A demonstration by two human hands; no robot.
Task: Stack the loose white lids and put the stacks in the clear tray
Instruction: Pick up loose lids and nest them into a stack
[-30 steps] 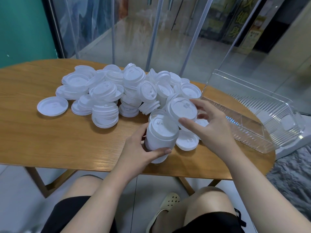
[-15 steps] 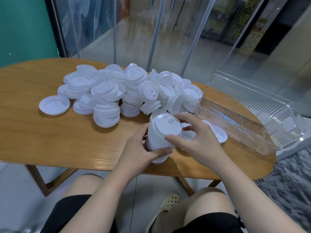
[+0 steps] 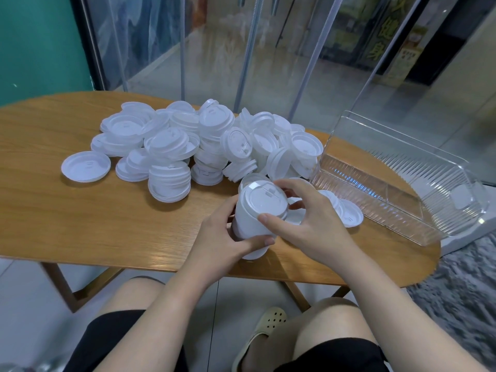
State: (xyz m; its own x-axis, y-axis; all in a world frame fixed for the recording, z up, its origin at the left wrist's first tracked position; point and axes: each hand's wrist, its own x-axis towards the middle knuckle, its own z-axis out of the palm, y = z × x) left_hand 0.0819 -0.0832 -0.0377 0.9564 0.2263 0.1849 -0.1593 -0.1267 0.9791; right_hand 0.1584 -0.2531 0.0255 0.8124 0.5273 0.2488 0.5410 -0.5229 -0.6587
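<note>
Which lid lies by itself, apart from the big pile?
The single lid at the pile's far left: it lies flat on the table with bare wood around it, while the others overlap or stack.

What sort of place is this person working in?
Probably a shopfront or commercial lobby: an oval wooden table stands beside tall glass doors, with yellow signage beyond and disposable white plastic cup lids piled up.

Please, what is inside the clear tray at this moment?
The clear tray shows no lid stacks inside; its ribbed floor and walls look bare. The stack is still held by the left hand and right hand.
</note>
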